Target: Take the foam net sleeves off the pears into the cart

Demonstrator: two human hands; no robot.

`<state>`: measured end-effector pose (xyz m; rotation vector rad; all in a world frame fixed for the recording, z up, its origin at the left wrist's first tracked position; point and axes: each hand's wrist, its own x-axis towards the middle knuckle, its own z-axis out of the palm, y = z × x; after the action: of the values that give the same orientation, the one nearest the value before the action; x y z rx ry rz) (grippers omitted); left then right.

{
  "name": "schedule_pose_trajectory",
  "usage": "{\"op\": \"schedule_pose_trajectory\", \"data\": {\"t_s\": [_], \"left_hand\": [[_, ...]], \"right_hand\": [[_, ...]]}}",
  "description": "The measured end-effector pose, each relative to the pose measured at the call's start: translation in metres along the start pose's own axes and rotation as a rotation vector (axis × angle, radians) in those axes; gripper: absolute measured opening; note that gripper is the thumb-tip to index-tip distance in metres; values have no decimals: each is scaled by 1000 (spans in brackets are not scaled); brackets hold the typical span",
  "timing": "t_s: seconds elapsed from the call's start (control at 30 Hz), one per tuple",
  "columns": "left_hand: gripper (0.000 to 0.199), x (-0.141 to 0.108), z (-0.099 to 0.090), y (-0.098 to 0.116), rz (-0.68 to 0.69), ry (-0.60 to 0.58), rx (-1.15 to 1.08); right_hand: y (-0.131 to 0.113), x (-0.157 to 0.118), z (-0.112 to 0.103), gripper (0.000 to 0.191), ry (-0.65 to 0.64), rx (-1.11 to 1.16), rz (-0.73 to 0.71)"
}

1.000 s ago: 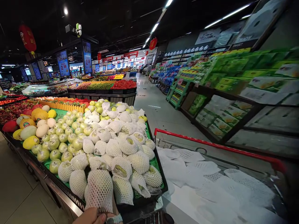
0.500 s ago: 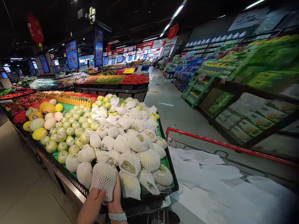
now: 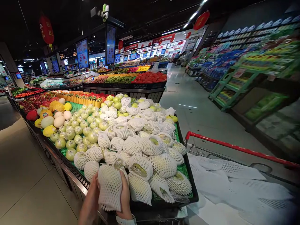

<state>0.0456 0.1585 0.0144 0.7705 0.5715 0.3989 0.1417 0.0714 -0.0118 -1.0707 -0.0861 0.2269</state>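
Supermarket aisles stretch behind the produce stand [image 3: 70,175], whose green-matted top is heaped with fruit. You hold one net-wrapped fruit [image 3: 109,187] at the stand's near edge, your left hand [image 3: 90,201] and right hand [image 3: 124,200] each curled against a side of it, fingers pressed onto the foam net. Beyond it lie several dozen more netted fruits [image 3: 150,147], too many to count exactly, and a bed of bare green apples [image 3: 77,134] toward the left edge, with a few melons [image 3: 56,120] past them. One red-handled cart [image 3: 234,148] stands right of the stand, holding loose foam nets [image 3: 225,181]. Two hanging price screens [image 3: 82,53] read 2.98.
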Motion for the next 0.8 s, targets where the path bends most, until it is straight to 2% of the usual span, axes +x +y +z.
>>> {"op": "schedule_pose_trajectory", "data": {"t_s": [0.07, 0.13, 0.27, 0.5, 0.63, 0.8], "left_hand": [[114, 4, -1, -17, -21, -23, -21], [114, 1, -2, -25, -26, -4, -5], [116, -11, 0, -17, -16, -4, 16], [82, -19, 7, -4, -68, -263, 59], [83, -20, 7, 2, -40, -383, 165], [83, -29, 11, 13, -173, -632, 276]], "right_hand": [[-5, -8, 7, 42, -15, -50, -2], [-13, -11, 11, 41, -70, -99, -17], [-31, -3, 10, 50, -181, -180, -57], [-40, 6, -1, 56, -131, -269, -92], [-48, 1, -5, 59, -198, -288, -75], [-58, -4, -11, 56, -350, -282, -44]]}}
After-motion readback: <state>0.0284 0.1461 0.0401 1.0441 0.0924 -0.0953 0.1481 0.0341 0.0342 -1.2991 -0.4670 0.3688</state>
